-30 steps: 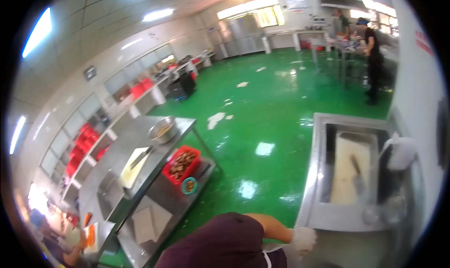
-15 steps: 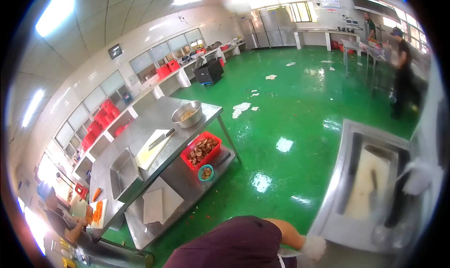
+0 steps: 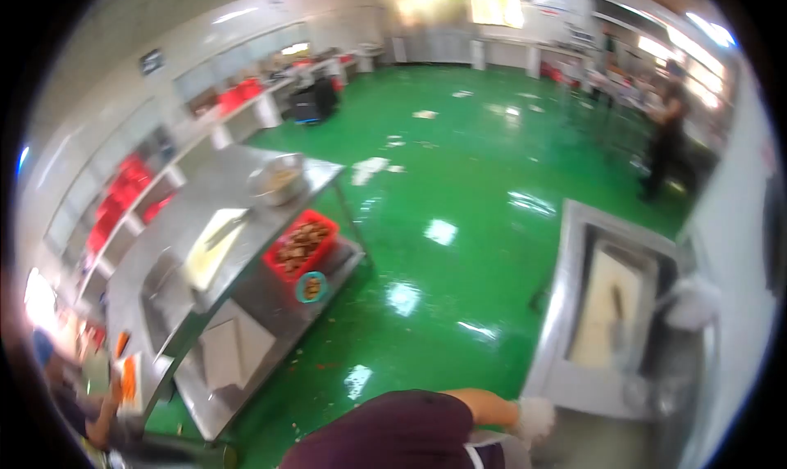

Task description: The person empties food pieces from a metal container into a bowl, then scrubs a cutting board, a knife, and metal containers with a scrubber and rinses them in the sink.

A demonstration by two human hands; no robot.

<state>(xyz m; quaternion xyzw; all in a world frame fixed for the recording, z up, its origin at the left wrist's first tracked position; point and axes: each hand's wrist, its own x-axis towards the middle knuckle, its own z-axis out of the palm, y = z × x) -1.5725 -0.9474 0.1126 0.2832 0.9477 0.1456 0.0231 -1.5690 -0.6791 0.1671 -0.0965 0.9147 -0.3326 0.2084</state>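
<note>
My left hand (image 3: pixel 535 421), in a white glove, is at the bottom beside the near left corner of a steel basin (image 3: pixel 548 338). Its fingers are too blurred to make out, and nothing can be seen in them. The arm comes from a dark maroon sleeve (image 3: pixel 385 432). In the basin lies a pale cutting board (image 3: pixel 594 321) with a dark-handled knife (image 3: pixel 617 305) on it. At the basin's right side is a blurred white, crumpled object (image 3: pixel 691 303). My right hand cannot be made out.
A steel table (image 3: pixel 176 207) at left bears a bowl (image 3: pixel 281 182), a board (image 3: pixel 209 256) and a tray (image 3: pixel 164 297). Its lower shelf holds a red basket (image 3: pixel 302 246). One person (image 3: pixel 61 379) is at lower left by chopped carrots (image 3: pixel 129 379), another (image 3: pixel 668 133) at upper right.
The view swung one way and then back, so the table and basin shifted right, then left again. My left hand stays near the basin's corner. The person at upper right stands in a slightly different pose.
</note>
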